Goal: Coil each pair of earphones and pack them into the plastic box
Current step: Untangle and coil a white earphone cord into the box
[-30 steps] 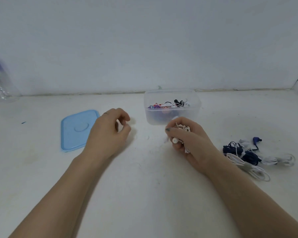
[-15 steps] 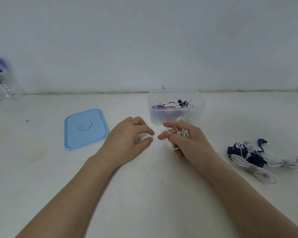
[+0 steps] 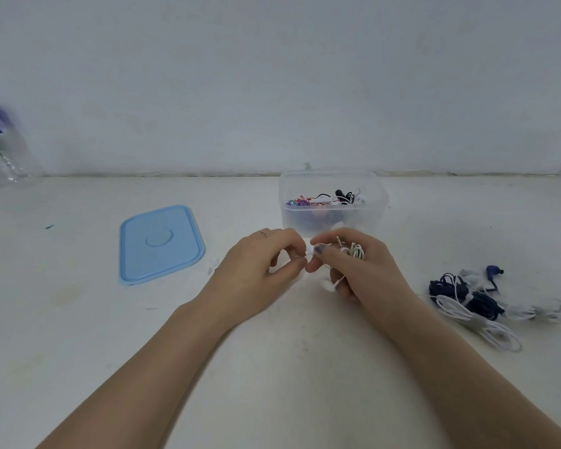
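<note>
Two hands meet just in front of the box, and the risk starts right where they touch. The right hand has its fingers curled round a white earphone coil, with the plug standing up out of the loops and one earbud dangling below the fingers. The left hand pinches what looks like the loose end of that same cord at its fingertips (the cord there is too thin and pale to trace surely). If the left hand tugs too hard, I judge that the loops could slide off the right fingers and spring open, undoing the coil; if it lets go early, the free end may unwind. The hanging earbud could also catch on the box rim as the coil goes in, or drag loops out behind it. The box stands open just beyond the hands, already holding coloured and black earphones, so a loosely dropped coil might tangle with them. Its blue lid lies flat on the surface to the left, well clear. To the right, a heap of earphones, dark blue and white, lies on the surface, cords crossing one another; pulling one pair from it carelessly would likely drag the others along. A bottle stands at the far left, apart from the work.
</note>
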{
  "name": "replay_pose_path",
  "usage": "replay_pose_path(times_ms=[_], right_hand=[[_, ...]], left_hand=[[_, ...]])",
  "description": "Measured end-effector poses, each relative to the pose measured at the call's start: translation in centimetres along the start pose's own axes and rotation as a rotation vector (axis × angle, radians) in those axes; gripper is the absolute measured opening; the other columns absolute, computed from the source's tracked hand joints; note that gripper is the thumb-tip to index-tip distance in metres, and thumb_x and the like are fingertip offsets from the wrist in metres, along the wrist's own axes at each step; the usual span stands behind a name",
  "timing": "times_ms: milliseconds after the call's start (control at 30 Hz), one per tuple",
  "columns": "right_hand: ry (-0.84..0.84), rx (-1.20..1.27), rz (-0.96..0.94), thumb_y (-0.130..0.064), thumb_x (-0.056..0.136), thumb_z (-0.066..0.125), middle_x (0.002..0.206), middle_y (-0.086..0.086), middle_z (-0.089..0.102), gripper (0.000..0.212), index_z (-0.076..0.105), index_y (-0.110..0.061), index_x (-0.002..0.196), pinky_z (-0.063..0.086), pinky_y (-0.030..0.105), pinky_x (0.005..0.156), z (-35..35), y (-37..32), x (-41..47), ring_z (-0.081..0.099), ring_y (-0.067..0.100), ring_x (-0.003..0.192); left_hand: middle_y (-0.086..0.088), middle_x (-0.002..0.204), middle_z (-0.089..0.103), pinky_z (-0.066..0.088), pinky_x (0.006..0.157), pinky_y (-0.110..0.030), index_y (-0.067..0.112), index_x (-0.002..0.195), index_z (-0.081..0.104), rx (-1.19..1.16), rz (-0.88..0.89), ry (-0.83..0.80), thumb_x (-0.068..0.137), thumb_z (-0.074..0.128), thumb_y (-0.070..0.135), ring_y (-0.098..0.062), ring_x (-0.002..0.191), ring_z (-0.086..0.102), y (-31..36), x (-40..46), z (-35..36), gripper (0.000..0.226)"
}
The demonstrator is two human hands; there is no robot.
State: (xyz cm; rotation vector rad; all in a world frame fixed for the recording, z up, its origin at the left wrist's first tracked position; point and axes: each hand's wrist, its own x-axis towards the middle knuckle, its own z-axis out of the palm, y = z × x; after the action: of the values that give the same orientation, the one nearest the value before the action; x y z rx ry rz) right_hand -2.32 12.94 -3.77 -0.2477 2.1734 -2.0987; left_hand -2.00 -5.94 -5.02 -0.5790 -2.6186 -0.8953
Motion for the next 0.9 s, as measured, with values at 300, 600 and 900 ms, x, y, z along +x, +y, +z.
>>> replay_pose_path(times_ms=[300,600,900], right_hand=[[-0.03,-0.031,-0.015,-0.015,0.092,0.065,0.08,0.011,0.075,0.007,0.07,-0.009,0.095,0.036,0.019,0.042,0.0,-0.1,-0.1,0.045,0.015,0.05],[-0.027,-0.043,-0.01,-0.021,0.086,0.074,0.071,0.005,0.07,0.01,0.072,-0.011,0.089,0.036,0.019,0.043,-0.1,-0.1,0.0,0.046,0.016,0.05],[-0.027,0.041,0.029,-0.009,0.091,0.064,0.066,0.009,0.061,0.01,0.071,-0.004,0.094,0.03,0.017,0.038,-0.4,-0.1,0.2,0.045,0.011,0.042]], left_hand=[[0.017,0.087,0.068,0.036,0.065,-0.014,0.03,0.093,0.066,-0.124,-0.061,0.027,0.091,0.069,0.019,-0.011,0.072,0.048,0.5,-0.1,-0.2,0.011],[0.016,0.087,0.067,0.038,0.065,-0.019,0.03,0.1,0.067,-0.107,-0.015,0.037,0.092,0.07,0.02,-0.013,0.073,0.049,0.6,-0.1,-0.4,0.013],[0.017,0.087,0.069,0.046,0.078,-0.019,0.022,0.094,0.073,-0.29,-0.027,0.03,0.091,0.074,0.016,-0.012,0.082,0.062,1.4,-0.2,-0.9,0.007]])
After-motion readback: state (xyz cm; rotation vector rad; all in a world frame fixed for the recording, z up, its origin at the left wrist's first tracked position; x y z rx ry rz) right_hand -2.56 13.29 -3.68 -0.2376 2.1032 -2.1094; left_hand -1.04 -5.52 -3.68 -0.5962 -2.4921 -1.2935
